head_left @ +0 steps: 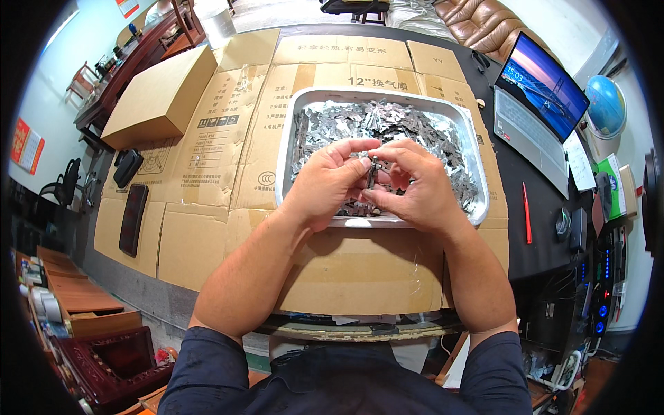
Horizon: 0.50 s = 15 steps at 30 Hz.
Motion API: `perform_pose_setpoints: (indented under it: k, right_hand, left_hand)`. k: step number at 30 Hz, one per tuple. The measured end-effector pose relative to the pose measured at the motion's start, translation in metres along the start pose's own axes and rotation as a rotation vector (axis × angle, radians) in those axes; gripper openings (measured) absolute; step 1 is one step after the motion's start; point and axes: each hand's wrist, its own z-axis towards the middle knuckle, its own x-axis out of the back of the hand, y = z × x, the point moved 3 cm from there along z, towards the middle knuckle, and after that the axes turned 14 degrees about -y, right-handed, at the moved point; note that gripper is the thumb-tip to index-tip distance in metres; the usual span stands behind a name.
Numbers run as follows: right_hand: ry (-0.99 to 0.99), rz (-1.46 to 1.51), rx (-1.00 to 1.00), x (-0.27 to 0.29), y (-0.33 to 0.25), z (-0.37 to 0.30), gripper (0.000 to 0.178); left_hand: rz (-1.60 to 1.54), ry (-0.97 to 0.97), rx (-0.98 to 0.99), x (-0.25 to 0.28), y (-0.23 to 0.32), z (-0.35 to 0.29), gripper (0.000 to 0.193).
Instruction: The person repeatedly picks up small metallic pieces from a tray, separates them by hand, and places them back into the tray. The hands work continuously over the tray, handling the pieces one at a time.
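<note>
A silver metal tray (289, 121) holds a heap of small dark and shiny strip-like pieces (387, 117). Over its near half, my left hand (325, 183) and my right hand (418, 185) come together with fingertips almost touching. Between them stands a small dark strip-like piece (373, 173), roughly upright. My right thumb and forefinger close on its two ends, and the left fingers pinch at its side. The piece's exact kind is too small to make out.
Flattened cardboard (200, 228) covers much of the table under the tray. A cardboard box (159, 97), a black phone (133, 220) and a small black case (128, 167) lie left. On the right are an open laptop (529, 128), a red pen (527, 214) and a globe (606, 104).
</note>
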Motion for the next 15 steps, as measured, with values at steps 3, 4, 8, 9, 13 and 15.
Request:
perform_pose_setpoints:
  k: [3,4,8,9,13,15]
  right_hand:
    - [-0.027,0.019,-0.064,-0.0004,0.0016,0.0000,0.048]
    - [-0.033,0.059,-0.090,0.0000,0.0027,0.0001,0.047]
    - [-0.053,0.144,-0.167,0.0028,0.0059,0.0001,0.045]
    - [-0.054,0.127,-0.163,0.0033,0.0057,0.0003,0.045]
    - [-0.072,0.042,-0.142,0.0050,0.0040,0.0006,0.044]
    - [-0.085,-0.005,-0.130,0.0057,0.0029,0.0004,0.044]
  left_hand:
    - [-0.020,0.023,0.036,0.0004,-0.0001,-0.0004,0.035]
    - [-0.023,0.032,0.050,0.0009,0.0003,-0.0012,0.036]
    - [-0.045,0.048,0.070,0.0007,0.0000,-0.0005,0.036]
    - [-0.049,0.054,0.080,0.0007,-0.0007,-0.0006,0.037]
    - [-0.027,0.030,0.111,0.0024,-0.0014,-0.0011,0.039]
    - [-0.029,0.026,0.120,0.0033,-0.0026,-0.0010,0.042]
